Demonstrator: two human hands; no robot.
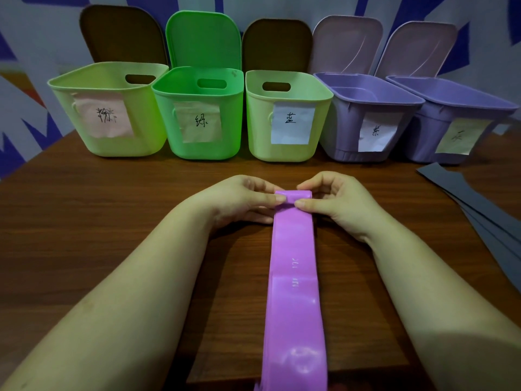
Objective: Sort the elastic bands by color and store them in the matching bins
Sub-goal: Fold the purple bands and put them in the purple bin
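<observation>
The purple band lies flat on the surface, running from frame centre to the bottom edge. The left hand and right hand each pinch its far end, rolling it. It looks thin, soft, light and a little slick, best taken at that rolled end. Its near end is cut off. Bin labels are partly legible; the 5 bins' insides are hidden.

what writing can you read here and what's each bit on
"粉": pink paper label on the leftmost bin.
"绿": label on the green bin.
"蓝": white label on the middle bin.
"紫": label on the first purple bin.
"灰", tilted and faint: label on the far-right bin.
Pale print on the purple band: unreadable.
</observation>
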